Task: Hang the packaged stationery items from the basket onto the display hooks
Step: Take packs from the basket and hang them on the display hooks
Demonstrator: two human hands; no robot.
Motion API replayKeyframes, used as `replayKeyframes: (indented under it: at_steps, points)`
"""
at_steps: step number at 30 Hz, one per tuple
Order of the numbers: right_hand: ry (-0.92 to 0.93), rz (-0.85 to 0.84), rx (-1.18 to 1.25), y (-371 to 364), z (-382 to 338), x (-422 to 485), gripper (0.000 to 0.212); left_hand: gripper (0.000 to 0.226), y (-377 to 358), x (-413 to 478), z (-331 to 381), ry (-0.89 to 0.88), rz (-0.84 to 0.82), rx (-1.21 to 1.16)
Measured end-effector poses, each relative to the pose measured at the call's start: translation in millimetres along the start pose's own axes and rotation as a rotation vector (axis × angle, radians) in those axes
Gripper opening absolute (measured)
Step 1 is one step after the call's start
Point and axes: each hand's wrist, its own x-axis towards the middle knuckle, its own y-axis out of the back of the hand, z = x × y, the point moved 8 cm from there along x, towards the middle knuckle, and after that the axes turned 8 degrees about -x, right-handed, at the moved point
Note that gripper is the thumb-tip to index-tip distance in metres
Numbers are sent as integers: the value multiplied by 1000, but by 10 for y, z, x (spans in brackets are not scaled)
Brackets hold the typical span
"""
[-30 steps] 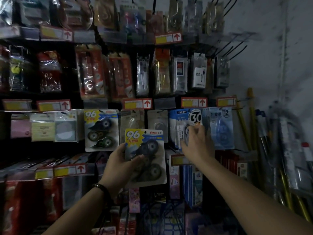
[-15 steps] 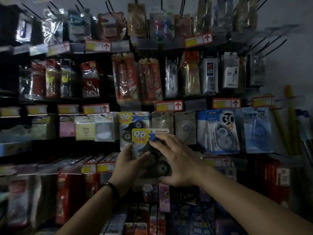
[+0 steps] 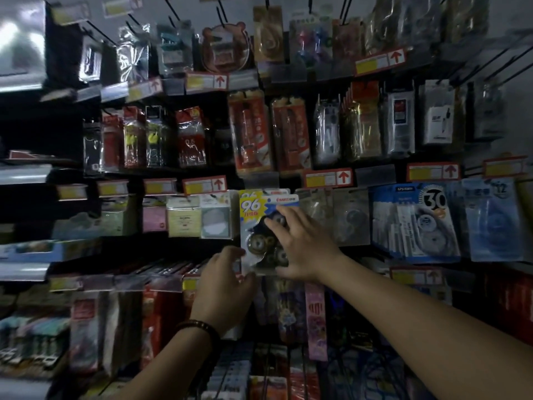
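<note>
A yellow-and-blue "96" correction-tape pack (image 3: 253,223) is up against the display wall, directly over an identical pack hanging behind it. My left hand (image 3: 223,287) grips the pack's lower left corner, thumb on its front. My right hand (image 3: 302,246) lies across the pack's front with spread fingers, thumb under its lower edge. The hook behind the pack is hidden. The basket is not in view.
Rows of packaged stationery hang all around, among them a blue "30" tape pack (image 3: 415,223) and sticky-note packs (image 3: 184,216). Red-and-yellow price tags (image 3: 204,184) line each row. Bare black hooks (image 3: 501,64) jut out at the upper right. More packs (image 3: 314,321) hang below.
Both hands lifted the "96" pack up and left to the wall, over the matching hung pack. The right hand came off the "30" pack onto this one. The view shifted left.
</note>
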Motion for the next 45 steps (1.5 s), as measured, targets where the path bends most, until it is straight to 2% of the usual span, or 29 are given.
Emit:
replayKeyframes:
  at_steps: [3, 7, 10, 14, 17, 26, 31, 35, 38, 42, 45]
  points:
    - [-27, 3, -7, -69, -44, 155, 109, 37, -6, -72, 11, -37, -117, 196]
    - [-75, 2, -1, -84, -59, 316, 107, 33, 56, -55, 56, -96, -165, 356]
    - [-109, -44, -4, -131, -47, 390, 106, 34, 85, -29, 29, -108, -198, 412]
    - [-112, -155, -80, -208, -45, 447, 108, 21, 110, -25, -23, -134, -211, 435]
    - [-120, -180, -95, -236, -43, 479, 105, 22, 78, -79, -98, -132, -229, 435]
    - [-145, -179, 101, -187, -210, 198, 61, 21, -47, -393, -243, -119, -311, 465]
    - [-82, -95, 210, -67, -516, -396, 44, 17, -206, -842, -355, -63, -405, 430]
    - [-104, -151, 345, -337, -834, -1119, 44, 20, -448, -1448, -582, 11, -535, 446]
    - [-132, -284, 428, -696, -1120, -1805, 41, 34, -632, -2031, -879, 79, -632, 467]
    - [-179, -531, 572, -1309, -1610, -2855, 34, 23, -833, -2945, -1473, 234, -768, 455]
    - [-214, -686, 662, -1762, -2010, -3649, 27, 29, -993, -3693, -2014, 359, -905, 500]
